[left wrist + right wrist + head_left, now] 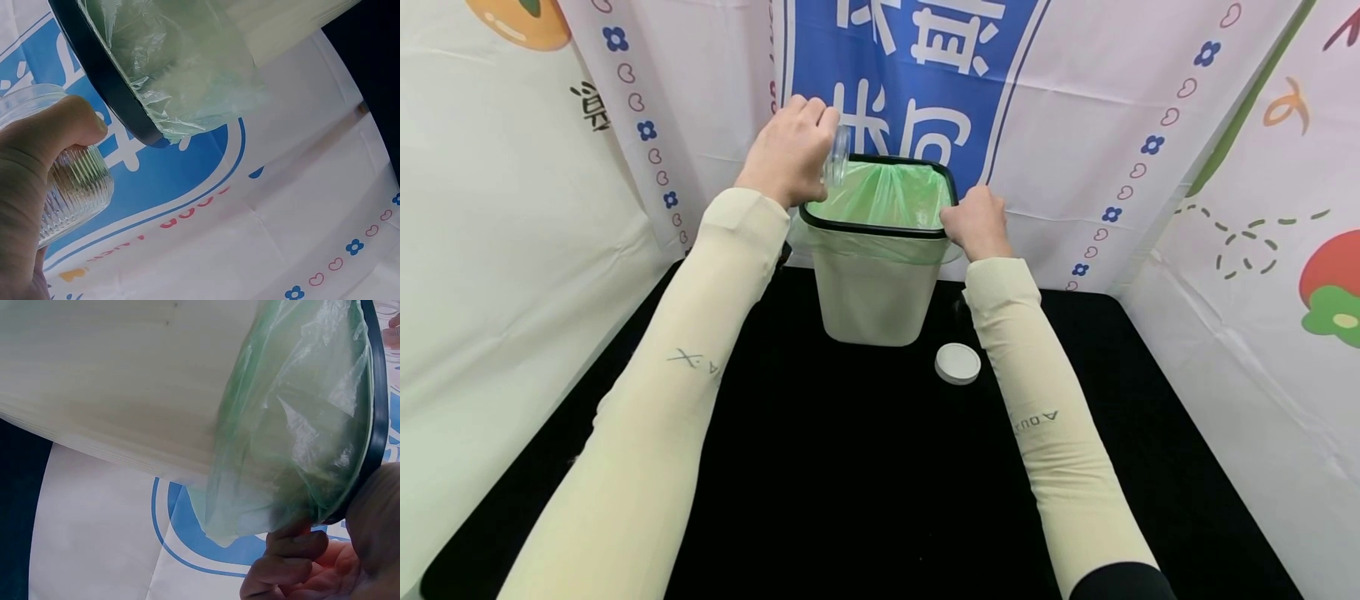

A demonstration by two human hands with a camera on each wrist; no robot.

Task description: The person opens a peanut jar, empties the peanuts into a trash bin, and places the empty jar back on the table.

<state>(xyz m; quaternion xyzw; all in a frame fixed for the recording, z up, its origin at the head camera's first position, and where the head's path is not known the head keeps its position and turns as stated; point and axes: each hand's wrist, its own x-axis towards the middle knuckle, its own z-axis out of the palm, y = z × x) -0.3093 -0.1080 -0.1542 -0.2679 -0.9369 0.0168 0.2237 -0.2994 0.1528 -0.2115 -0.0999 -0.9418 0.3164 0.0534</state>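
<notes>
A cream trash bin (880,296) with a black rim (872,227) and a green plastic liner (891,192) stands at the far side of the table. My left hand (792,150) grips a clear ribbed jar (78,187), tilted by the bin's left rim. Its mouth is uncovered in the left wrist view. My right hand (979,222) pinches the bin's right edge, with curled fingers (287,569) below the rim against the liner's overhang. On the table in front of the bin lies a round white lid (958,363).
A black cloth (850,467) covers the table. Printed fabric (1075,108) hangs close behind the bin, and more white fabric (512,208) walls off both sides.
</notes>
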